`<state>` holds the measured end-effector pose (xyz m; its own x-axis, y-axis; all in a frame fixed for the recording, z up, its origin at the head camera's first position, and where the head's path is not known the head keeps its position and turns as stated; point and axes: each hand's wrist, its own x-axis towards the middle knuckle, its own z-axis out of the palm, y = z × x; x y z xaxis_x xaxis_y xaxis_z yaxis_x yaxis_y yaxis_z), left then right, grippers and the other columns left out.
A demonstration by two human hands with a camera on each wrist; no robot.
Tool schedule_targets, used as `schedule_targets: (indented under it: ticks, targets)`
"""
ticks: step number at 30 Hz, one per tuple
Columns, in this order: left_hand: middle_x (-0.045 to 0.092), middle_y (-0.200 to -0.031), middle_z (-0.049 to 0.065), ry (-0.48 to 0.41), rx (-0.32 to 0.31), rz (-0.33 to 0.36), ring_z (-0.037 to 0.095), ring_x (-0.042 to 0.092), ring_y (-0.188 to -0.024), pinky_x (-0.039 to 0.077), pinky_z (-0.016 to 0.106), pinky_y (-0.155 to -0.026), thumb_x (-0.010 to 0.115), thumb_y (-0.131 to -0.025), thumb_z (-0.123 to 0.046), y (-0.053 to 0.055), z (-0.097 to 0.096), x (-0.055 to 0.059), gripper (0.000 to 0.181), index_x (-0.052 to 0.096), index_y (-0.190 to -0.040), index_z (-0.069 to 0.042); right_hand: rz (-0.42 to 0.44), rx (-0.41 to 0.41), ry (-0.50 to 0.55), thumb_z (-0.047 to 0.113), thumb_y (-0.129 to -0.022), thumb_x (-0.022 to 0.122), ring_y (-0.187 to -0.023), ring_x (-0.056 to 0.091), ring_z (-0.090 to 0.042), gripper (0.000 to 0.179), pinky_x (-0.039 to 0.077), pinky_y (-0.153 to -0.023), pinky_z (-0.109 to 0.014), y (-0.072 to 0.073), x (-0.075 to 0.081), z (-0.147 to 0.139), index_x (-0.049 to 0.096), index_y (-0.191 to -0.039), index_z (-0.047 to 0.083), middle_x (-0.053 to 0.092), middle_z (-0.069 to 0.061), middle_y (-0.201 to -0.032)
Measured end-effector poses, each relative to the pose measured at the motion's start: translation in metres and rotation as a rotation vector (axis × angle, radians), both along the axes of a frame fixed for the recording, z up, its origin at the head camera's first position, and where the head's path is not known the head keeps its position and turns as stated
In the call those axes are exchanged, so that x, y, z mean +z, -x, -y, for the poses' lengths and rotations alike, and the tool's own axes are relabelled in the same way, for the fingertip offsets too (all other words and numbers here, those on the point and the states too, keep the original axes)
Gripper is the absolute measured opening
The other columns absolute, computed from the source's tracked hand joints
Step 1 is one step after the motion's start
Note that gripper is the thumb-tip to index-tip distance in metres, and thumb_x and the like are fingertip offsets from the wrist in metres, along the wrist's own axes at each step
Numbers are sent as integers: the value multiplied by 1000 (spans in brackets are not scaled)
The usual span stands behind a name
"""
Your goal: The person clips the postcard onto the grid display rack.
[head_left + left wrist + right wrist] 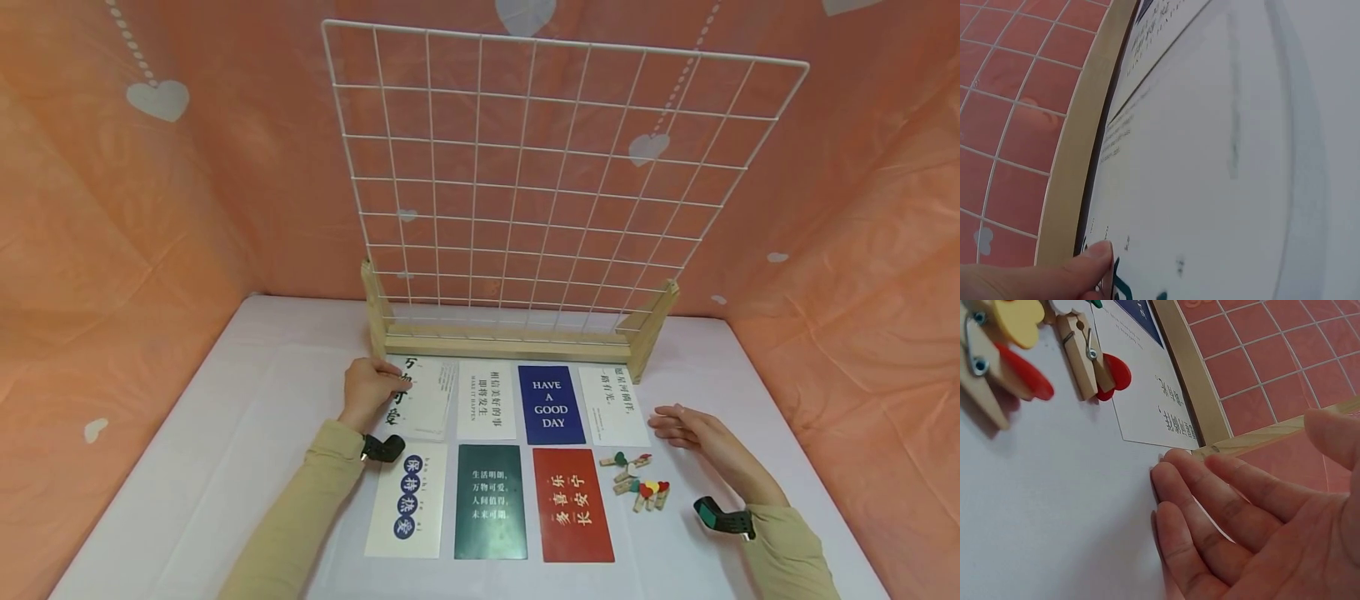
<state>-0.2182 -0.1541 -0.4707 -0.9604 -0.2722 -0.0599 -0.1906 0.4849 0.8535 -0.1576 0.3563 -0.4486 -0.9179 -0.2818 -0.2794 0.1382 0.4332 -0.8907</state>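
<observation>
My left hand (367, 390) pinches the left edge of a white card (429, 408) with large black calligraphy, at the left end of the back row. In the left wrist view, the thumb (1094, 255) lies over the edge of this card (1191, 156), and the other fingers are mostly hidden. My right hand (697, 429) rests at the right with fingers loosely bent and nothing in them. Its fingertips are near a white card (617, 421) with a few lines of text and a small pile of wooden clothespins (1082, 369) with coloured hearts.
Behind the cards stands a white wire grid (566, 42) on a wooden stand (506, 343). Also in the back row are a white text card (487, 421) and a blue card (553, 432). The front row has a blue-circle card (381, 537), a green card (491, 542) and a red card (573, 548).
</observation>
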Motion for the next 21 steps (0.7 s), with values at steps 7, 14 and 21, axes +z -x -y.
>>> schedule_targets:
  ticks: [7,14,21]
  targets:
    - [67,-77,14,-53,15,12,22,55,-68,43,25,-54,82,-67,0,-2,-4,4,24,70,-87,6,9,-9,-5,40,-106,28,-115,57,-24,61,48,-90,-21,-1,0,1,35,-142,-8,51,-25,-134]
    - [66,-81,16,-130,43,26,21,55,-70,44,23,-56,80,-69,4,-3,-6,2,25,69,-91,6,2,-5,-3,38,-106,28,-114,57,-22,59,48,-90,-21,-2,-1,-1,36,-141,-8,51,-24,-133]
    - [67,-83,18,-222,52,-1,15,60,-67,49,19,-56,78,-69,9,-2,-5,1,27,68,-95,8,-40,1,18,37,-106,30,-110,60,-20,59,49,-89,-22,-4,-2,0,37,-140,-10,53,-26,-131]
